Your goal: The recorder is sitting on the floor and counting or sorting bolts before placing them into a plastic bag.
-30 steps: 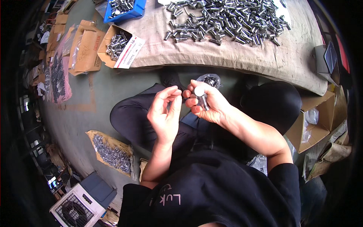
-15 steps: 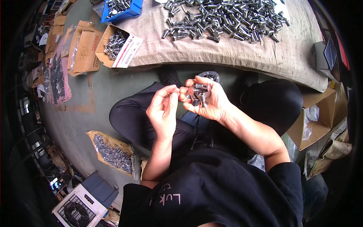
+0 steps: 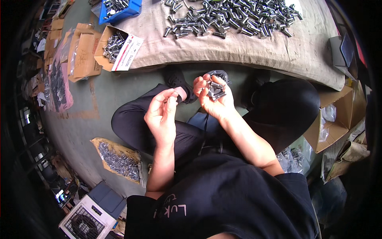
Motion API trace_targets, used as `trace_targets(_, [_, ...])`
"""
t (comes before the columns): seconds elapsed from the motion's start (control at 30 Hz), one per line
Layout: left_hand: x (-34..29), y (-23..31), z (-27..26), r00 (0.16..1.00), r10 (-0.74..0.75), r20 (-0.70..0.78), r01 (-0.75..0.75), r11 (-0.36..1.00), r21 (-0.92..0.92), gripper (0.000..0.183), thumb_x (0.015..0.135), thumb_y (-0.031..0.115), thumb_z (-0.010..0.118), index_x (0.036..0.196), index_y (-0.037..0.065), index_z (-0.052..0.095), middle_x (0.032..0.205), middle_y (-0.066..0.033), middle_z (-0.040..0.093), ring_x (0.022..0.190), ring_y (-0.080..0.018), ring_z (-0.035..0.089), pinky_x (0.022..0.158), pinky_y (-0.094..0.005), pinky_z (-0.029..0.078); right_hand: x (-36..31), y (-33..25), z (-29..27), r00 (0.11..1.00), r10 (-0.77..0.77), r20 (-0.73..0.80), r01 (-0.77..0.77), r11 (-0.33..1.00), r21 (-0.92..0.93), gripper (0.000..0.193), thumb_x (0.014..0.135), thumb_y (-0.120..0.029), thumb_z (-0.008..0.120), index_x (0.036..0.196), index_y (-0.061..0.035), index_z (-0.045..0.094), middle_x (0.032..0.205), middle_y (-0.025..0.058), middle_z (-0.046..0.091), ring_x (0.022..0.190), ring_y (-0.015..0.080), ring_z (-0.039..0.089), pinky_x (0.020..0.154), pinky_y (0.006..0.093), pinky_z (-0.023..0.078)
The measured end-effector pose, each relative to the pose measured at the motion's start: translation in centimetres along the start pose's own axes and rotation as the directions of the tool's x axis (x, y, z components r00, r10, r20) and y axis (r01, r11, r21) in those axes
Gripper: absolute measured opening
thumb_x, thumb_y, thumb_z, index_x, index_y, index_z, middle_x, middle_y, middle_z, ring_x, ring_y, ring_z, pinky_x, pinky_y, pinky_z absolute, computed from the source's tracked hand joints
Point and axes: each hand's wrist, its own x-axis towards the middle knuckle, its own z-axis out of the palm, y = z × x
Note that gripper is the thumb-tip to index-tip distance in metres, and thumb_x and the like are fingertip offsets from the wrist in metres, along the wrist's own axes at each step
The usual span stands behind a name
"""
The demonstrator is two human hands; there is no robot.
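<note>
Right hand (image 3: 219,106): mine, palm up, fingers curled in a cup, grasping several metal pins (image 3: 217,95) with flat round heads; they lie across the palm and against the fingers, above my lap.

Left hand (image 3: 161,115): mine, just beside the right and apart from it; thumb and forefinger brought together at the tips. Whether anything small is pinched there, I cannot tell.

Bag (image 3: 221,74): clear, dark contents, seen just past my right fingers.

Cloth (image 3: 314,55): beige, over the work surface in front of me, bearing a wide heap (image 3: 238,18) of like pins.

Blue bin (image 3: 124,16): at the cloth's far left, metal parts inside.

Carton (image 3: 129,51): open, white flap with red stripe, more metal parts within.

Brown wrap (image 3: 96,144): on the floor to my left, spread under small metal parts.
</note>
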Motion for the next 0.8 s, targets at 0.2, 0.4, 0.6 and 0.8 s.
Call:
trace_targets(0.2, [1.0,-4.7,0.2,0.991,-0.133,0.011,0.132,0.99,0.057,0.02,0.083,0.002,0.056,0.102,-0.003,0.057,0.091,-0.0084,0.06,0.082,-0.011,0.057,0.068,-0.021,0.046,-2.3,-4.5,-1.1,0.875,-0.443,-0.196,0.249,0.759,-0.602,0.016,0.081,-0.012,0.054,0.09,0.0012,0.056,0.085,0.0169,0.06,0.073,0.0271,0.06,0.063,0.0378,0.053])
trace_targets(0.4, [2.1,-17.0,0.8,0.927,-0.374,-0.011,0.319,0.777,0.543,0.059,0.066,0.031,0.073,0.114,0.005,0.05,0.092,-0.015,0.059,0.071,-0.0214,0.059,0.067,-0.0309,0.048,-3.2,-6.9,-1.0,0.752,-0.65,-0.105,0.222,0.4,-0.889,0.019,0.077,-0.01,0.057,0.092,0.0005,0.054,0.082,0.0117,0.056,0.069,0.0208,0.056,0.048,0.0257,0.049])
trace_targets(0.6, [2.7,-18.6,4.0,0.879,-0.474,0.05,0.324,0.67,0.668,0.042,0.072,0.025,0.066,0.107,0.007,0.053,0.08,-0.0135,0.063,0.077,-0.0296,0.061,0.068,-0.0384,0.047,1.1,-10.0,-3.2,0.656,-0.693,-0.3,-0.206,0.218,-0.954,0.015,0.076,-0.007,0.06,0.089,-0.0028,0.053,0.076,0.0081,0.053,0.056,0.0134,0.049,0.043,0.0225,0.04])
trace_targets(0.8, [1.9,-22.2,4.0,0.992,-0.123,0.028,0.092,0.857,0.508,0.012,0.077,0.013,0.058,0.085,0.004,0.06,0.075,-0.0169,0.061,0.072,-0.0324,0.061,0.065,-0.0386,0.047,3.0,-9.4,-2.3,0.348,-0.893,-0.284,-0.386,0.14,-0.912,0.007,0.076,-0.006,0.058,0.079,-0.0007,0.059,0.092,0.0109,0.06,0.085,0.0227,0.06,0.065,0.0397,0.053])
